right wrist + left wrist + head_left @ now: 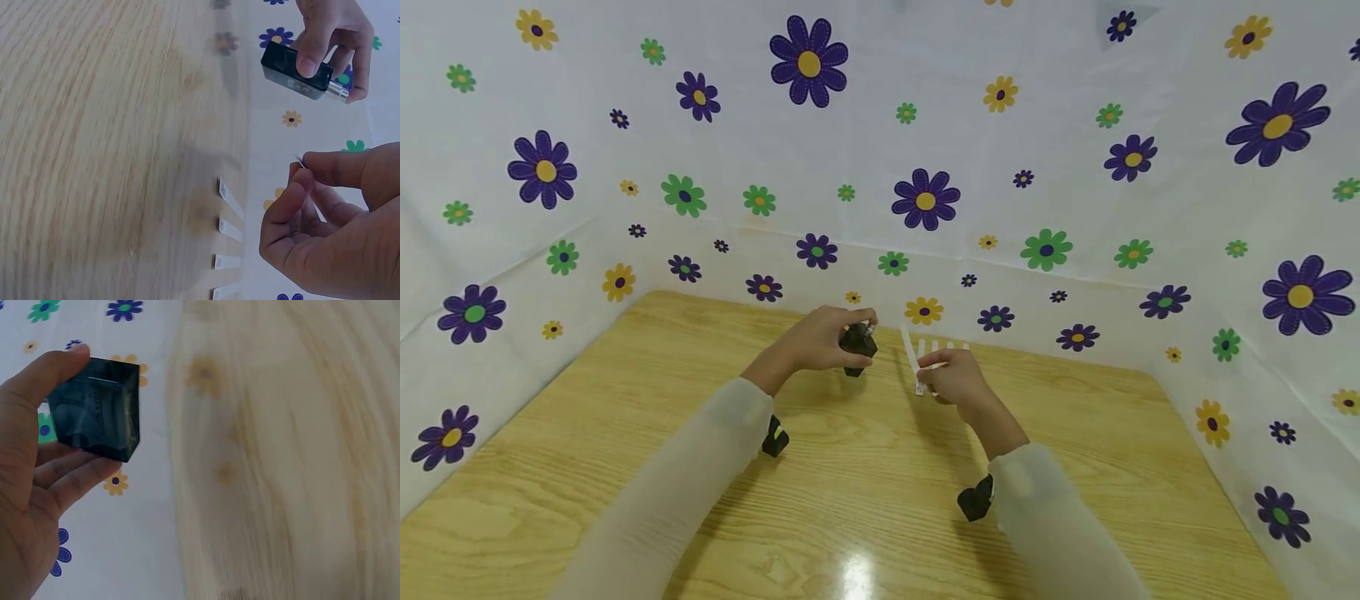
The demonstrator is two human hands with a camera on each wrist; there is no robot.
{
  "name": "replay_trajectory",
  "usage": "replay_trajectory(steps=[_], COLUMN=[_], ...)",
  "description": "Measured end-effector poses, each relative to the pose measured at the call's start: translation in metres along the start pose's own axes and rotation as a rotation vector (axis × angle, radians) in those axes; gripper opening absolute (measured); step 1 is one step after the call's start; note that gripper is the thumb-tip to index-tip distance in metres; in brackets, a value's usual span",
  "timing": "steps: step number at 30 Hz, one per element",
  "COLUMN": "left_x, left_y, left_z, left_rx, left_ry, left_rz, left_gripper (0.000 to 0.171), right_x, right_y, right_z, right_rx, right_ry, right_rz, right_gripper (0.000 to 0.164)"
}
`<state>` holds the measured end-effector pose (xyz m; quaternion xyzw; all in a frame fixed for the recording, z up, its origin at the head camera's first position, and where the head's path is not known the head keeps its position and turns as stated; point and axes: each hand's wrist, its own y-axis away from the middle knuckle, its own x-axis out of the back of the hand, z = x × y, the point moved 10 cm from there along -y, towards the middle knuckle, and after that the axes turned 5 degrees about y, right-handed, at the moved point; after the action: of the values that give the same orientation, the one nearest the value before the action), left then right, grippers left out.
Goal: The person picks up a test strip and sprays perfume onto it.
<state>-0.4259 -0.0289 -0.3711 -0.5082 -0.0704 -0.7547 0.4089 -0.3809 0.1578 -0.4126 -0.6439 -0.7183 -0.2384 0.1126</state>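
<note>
My left hand (820, 340) holds a dark, square-sided perfume bottle (858, 343) above the table, near its back edge. In the left wrist view, thumb and fingers grip the sides of the bottle (94, 412). Its silver spray neck (337, 92) shows in the right wrist view, with a fingertip at its end. To the right, my right hand (958, 379) pinches a thin white paper strip (909, 346) between thumb and fingers. The strip stands tilted up, apart from the bottle; the right wrist view shows it almost edge-on.
Several white paper strips (230, 228) lie in a row on the wooden table (865, 467), beside and behind my right hand. A white cloth with printed flowers (925, 200) hangs along the back and both sides. Dark wrist-worn devices (976, 498) sit under both forearms.
</note>
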Motion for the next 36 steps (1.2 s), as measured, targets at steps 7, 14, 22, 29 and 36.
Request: replay_trajectory(steps=[7,14,22,29,36], left_x=[0.002,-0.002,-0.009,-0.008,-0.006], left_y=[0.003,0.005,-0.001,-0.003,-0.002], left_z=[-0.008,-0.014,-0.018,-0.016,-0.016], left_rx=[0.006,0.025,0.017,-0.008,0.024], left_ry=[-0.086,-0.14,-0.101,-0.028,0.051], left_rz=[0.016,-0.008,-0.047,-0.04,-0.035], left_gripper=[0.055,0.061,0.062,0.055,0.05], right_x=[-0.006,-0.011,-0.017,-0.022,-0.023], right_y=[-0.005,-0.01,-0.015,-0.022,-0.029], right_z=[0.004,0.007,0.011,0.013,0.023], right_rx=[-0.024,-0.048,-0.086,-0.134,-0.194], right_ry=[-0.012,-0.035,-0.116,-0.162,-0.13], right_rz=[0.001,0.005,0.011,0.044,0.095], right_gripper=[0.021,0.019,0.018,0.023,0.023])
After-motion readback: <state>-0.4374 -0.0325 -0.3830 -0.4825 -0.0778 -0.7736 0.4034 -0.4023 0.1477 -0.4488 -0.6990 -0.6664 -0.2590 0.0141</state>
